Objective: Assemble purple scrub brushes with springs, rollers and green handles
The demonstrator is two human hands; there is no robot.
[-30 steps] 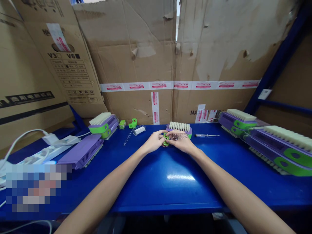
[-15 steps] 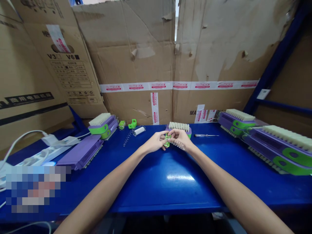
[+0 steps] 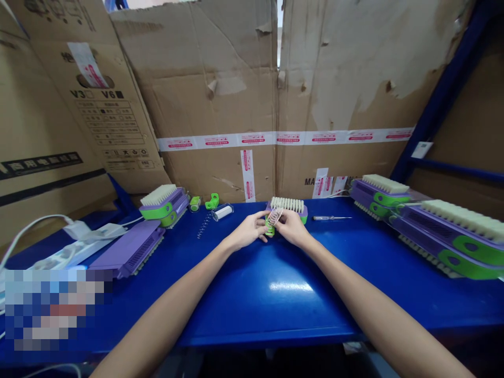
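Observation:
A small green plastic piece (image 3: 270, 230) is pinched in my left hand (image 3: 252, 231), above the middle of the blue table. My right hand (image 3: 293, 227) is closed on a coiled metal spring (image 3: 274, 216), whose loops stand over the green piece. Whether the spring touches the piece I cannot tell. Just behind my hands lies a purple brush unit (image 3: 288, 205) with cream bristles, partly hidden by them. To the left rest another thin spring (image 3: 203, 227), a clear case with a white roller (image 3: 223, 211) and a green bracket (image 3: 212, 200).
A screwdriver (image 3: 332, 218) lies right of my hands. Stacked purple and green brush units stand at the right (image 3: 452, 236) and left (image 3: 163, 205). A purple panel (image 3: 128, 247) and a white power strip (image 3: 74, 249) with cables occupy the left. Cardboard (image 3: 216, 105) walls the back.
The spring, which stretched toward my right wrist, now sits bunched and upright over the green piece. My right hand has turned with it; the left hand stays nearly still. The view shifted slightly.

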